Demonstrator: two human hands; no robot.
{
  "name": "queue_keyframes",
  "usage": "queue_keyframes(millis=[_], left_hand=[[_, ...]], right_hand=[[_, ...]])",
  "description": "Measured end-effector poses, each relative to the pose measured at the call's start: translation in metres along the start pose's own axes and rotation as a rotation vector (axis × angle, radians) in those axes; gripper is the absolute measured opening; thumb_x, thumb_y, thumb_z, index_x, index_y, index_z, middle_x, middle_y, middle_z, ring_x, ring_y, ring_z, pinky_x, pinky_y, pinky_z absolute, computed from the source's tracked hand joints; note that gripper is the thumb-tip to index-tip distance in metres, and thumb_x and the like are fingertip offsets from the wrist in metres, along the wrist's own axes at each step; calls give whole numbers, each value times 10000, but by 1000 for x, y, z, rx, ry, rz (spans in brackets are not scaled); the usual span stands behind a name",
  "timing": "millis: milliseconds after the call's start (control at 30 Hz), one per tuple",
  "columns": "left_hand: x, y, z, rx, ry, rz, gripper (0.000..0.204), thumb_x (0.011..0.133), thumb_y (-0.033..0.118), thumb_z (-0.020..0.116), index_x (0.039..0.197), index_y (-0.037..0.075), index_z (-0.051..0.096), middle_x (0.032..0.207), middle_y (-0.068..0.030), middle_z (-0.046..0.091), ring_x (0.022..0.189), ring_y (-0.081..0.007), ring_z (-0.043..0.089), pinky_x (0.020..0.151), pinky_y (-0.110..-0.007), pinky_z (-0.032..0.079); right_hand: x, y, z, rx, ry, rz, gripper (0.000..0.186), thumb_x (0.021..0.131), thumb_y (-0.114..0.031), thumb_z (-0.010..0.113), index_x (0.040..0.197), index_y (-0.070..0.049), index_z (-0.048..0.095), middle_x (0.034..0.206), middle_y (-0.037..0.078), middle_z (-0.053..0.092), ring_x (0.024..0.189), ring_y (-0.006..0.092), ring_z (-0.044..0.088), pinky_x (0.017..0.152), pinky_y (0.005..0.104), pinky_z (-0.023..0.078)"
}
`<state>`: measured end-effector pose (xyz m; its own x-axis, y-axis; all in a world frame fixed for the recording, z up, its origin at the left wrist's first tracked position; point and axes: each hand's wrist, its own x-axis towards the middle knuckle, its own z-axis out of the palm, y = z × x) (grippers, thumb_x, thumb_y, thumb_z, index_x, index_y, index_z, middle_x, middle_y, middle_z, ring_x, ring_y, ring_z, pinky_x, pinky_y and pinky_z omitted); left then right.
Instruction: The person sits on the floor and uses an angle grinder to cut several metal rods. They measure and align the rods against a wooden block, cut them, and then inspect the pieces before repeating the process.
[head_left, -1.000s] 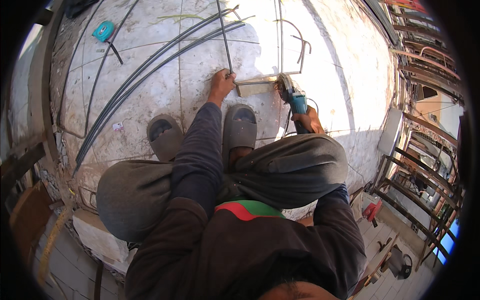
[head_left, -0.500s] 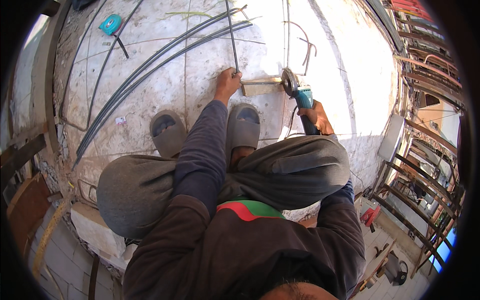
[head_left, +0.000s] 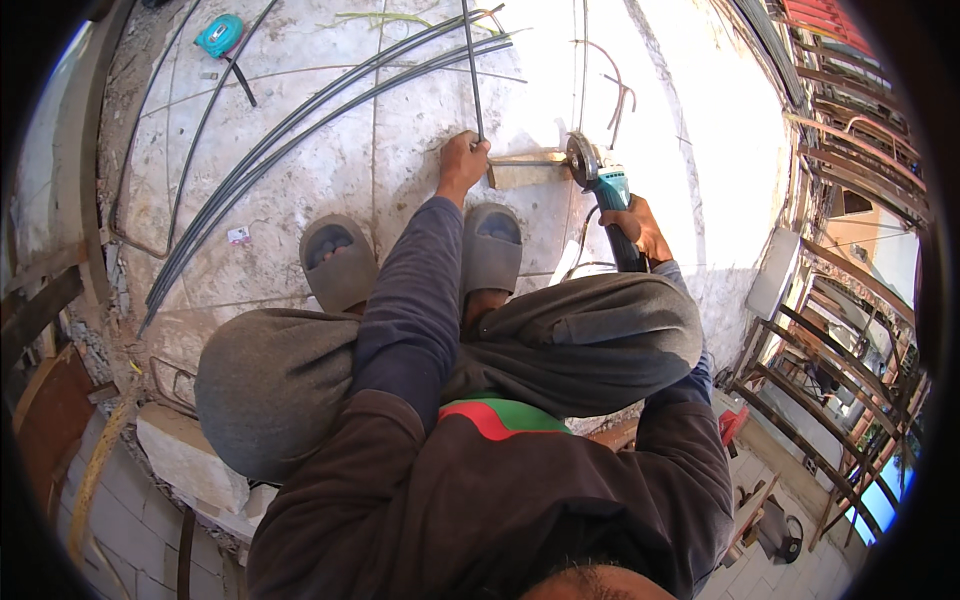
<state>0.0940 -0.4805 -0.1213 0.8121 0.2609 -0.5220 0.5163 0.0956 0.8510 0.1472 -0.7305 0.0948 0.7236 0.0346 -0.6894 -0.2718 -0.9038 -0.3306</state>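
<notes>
A thin steel rod (head_left: 470,65) lies on a pale concrete slab (head_left: 400,150), running away from the person, with its near end resting beside a small wooden block (head_left: 525,170). The left hand (head_left: 462,160) is closed around that near end, pinning the rod to the slab just left of the block. The right hand (head_left: 632,222) is wrapped tight around the handle of a teal angle grinder (head_left: 598,178), whose disc stands on edge just right of the block, close to the rod but apparently not touching it.

The person squats on the slab in grey sandals (head_left: 490,245), knees spread, both forearms reaching forward between them. The work in hand looks like cutting the rod: the piece is braced and the tool is lined up, so this reads as the moment just ahead of the cut. The next move seems to call for a firm hold on the rod, fingers kept well clear of the disc, and a steady sideways feed of the grinder into the metal.

Farther out, a bundle of long dark rods (head_left: 300,130) curves across the slab to the left, bent pieces of wire lie near the top, and a teal tape measure (head_left: 218,35) sits at the far left corner. Metal railings (head_left: 850,330) line the right edge.
</notes>
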Motion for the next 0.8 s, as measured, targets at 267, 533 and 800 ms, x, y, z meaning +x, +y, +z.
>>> queue_keyframes(millis=[267,533,800], left_hand=[[13,-19,7,39,70,79,247,834,249,662,902,13,688,885,-214,692,884,-370,659,793,-421,504],[13,-20,7,53,77,95,242,831,247,663,920,24,689,934,-219,684,928,-390,639,816,-437,491],[15,-20,11,58,86,80,253,832,261,660,907,21,691,925,-217,689,924,-393,643,818,-436,495]], right_hand=[[-1,-6,2,-47,11,28,551,601,-257,722,1041,58,618,865,176,641,759,283,590,718,374,478],[-4,-3,2,-49,11,26,503,605,-230,736,1011,44,621,828,155,634,716,274,584,692,366,480],[-13,-5,3,-13,36,25,306,666,-102,709,945,20,679,819,78,656,763,185,602,715,312,472]])
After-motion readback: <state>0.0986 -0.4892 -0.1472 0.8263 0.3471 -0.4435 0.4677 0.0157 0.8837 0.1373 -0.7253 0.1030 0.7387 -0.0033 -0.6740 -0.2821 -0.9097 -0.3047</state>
